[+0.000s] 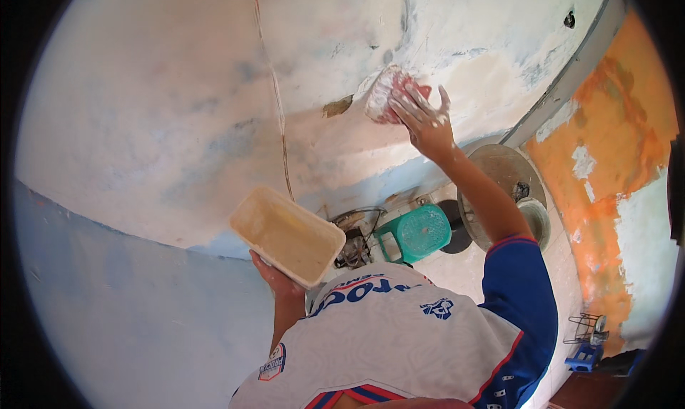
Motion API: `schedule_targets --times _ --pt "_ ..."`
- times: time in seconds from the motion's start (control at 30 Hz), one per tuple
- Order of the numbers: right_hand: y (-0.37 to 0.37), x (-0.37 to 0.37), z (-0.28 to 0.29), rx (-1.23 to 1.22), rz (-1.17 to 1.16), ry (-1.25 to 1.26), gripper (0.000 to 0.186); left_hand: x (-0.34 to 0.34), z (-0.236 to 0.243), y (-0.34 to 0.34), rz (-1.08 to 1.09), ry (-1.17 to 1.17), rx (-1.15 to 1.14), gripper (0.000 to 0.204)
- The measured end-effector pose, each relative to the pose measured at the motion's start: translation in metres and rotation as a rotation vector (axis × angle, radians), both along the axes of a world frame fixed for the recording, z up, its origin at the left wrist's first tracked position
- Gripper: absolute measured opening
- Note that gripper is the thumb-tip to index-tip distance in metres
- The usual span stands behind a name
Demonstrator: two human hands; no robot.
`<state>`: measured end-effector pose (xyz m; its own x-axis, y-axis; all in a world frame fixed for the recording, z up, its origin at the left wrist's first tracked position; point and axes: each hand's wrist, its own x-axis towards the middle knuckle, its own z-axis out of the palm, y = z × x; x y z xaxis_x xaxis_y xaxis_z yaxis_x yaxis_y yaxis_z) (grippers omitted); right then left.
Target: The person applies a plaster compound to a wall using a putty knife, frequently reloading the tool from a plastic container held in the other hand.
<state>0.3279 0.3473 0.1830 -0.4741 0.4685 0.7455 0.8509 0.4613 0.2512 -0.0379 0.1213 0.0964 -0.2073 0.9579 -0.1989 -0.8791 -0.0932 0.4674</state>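
My right hand (427, 124), dusted with white, is raised to the wall (200, 88). It grips a flat red piece smeared with white paste (385, 96) and holds it against the wall surface; whether that is a pad or a spreader I cannot make out. Just left of it is a brown chipped hole (337, 106) in the plaster. Lower down, my left hand (280, 277) supports a beige rectangular plastic tub (289, 231) from its lower left side, with the fingers partly hidden beneath. The tub is tilted, and its inside looks pale and smeared.
A thin cable (275, 88) runs down the patchy wall. Below stand a green plastic stool (422, 234), a tangle of dark items (354, 248) and a large round grey container (499, 168). At right are a peeling orange wall (614, 124) and a small blue stool (584, 358).
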Motion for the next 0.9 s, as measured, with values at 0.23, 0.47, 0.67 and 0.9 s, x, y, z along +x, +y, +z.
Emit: schedule_targets --times 0.23,0.47,0.67,0.9 --pt "-0.013 -0.041 0.134 0.372 -0.001 0.132 0.052 0.007 0.017 -0.009 0.057 0.015 -0.166 0.071" --pt "0.017 -0.015 0.003 0.126 -0.021 0.111 0.052 0.007 0.009 0.001 -0.007 0.000 -0.132 0.070" --pt "-0.030 -0.042 0.076 0.253 -0.041 0.199 0.039 0.000 0.001 -0.007 -0.002 -0.127 -0.097 0.063" --pt "0.025 -0.054 0.074 0.138 0.004 0.189 0.051 0.000 0.003 0.005 0.022 0.004 -0.082 0.071"
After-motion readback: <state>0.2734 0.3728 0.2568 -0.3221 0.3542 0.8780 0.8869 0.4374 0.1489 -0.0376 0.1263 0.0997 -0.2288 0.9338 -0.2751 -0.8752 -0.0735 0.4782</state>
